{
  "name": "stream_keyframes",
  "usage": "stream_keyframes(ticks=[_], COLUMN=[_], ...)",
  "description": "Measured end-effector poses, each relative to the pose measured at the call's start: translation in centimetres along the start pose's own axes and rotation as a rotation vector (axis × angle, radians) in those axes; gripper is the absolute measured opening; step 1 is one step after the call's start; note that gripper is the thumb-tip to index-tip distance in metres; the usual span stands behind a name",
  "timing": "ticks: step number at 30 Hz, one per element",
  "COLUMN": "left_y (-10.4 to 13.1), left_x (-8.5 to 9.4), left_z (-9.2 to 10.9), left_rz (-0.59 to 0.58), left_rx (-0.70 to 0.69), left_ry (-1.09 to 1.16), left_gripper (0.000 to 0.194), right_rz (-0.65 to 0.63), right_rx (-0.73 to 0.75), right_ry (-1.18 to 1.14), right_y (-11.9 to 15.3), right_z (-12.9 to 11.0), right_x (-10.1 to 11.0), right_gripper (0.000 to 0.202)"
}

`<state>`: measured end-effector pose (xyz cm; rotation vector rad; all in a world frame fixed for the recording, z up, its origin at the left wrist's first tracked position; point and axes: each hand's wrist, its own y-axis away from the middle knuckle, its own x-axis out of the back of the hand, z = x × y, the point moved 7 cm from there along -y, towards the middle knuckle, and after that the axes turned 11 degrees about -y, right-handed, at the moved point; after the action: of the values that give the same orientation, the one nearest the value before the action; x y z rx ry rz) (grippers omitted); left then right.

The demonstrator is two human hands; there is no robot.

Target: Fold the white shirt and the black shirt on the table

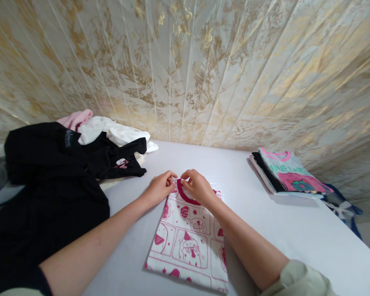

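A white shirt (191, 242) with magenta prints and a magenta collar lies folded into a rectangle on the white table, its neckline at the far end. My left hand (162, 187) pinches the fabric at the shirt's far left corner, beside the collar. Close to it, my right hand (197, 187) has thumb and fingers closed on the collar's left side. The fingertips of both hands are a short distance apart. Part of the collar and the far right shoulder is hidden under my right hand and wrist.
Loose black clothes (64, 189) cover the left side, with white garments (117, 132) and a pink one (75, 120) behind. A stack of folded shirts (291, 172) sits at the right. Blue fabric (342, 207) lies past it by the table edge (356, 238). A gold-patterned curtain (185, 74) hangs behind.
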<state>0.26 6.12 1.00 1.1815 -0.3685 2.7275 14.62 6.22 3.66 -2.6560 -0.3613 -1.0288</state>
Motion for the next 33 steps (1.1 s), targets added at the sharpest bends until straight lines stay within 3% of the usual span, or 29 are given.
stream_keyframes(ticks=[11, 19, 33], left_y=[-0.2, -0.3, -0.2], left_x=[-0.2, -0.4, 0.1], left_z=[-0.2, 0.6, 1.3], left_rz=[-0.016, -0.16, -0.17], left_rx=[0.024, -0.021, -0.017], left_ry=[0.125, 0.255, 0.374], left_gripper=[0.02, 0.023, 0.015], right_rz=[0.125, 0.084, 0.097], right_rx=[0.111, 0.06, 0.055], right_ry=[-0.109, -0.284, -0.258], right_y=[0.7, 1.1, 1.3], right_z=[-0.5, -0.6, -0.4], right_x=[-0.9, -0.9, -0.9], right_gripper=[0.007, 0.002, 0.006])
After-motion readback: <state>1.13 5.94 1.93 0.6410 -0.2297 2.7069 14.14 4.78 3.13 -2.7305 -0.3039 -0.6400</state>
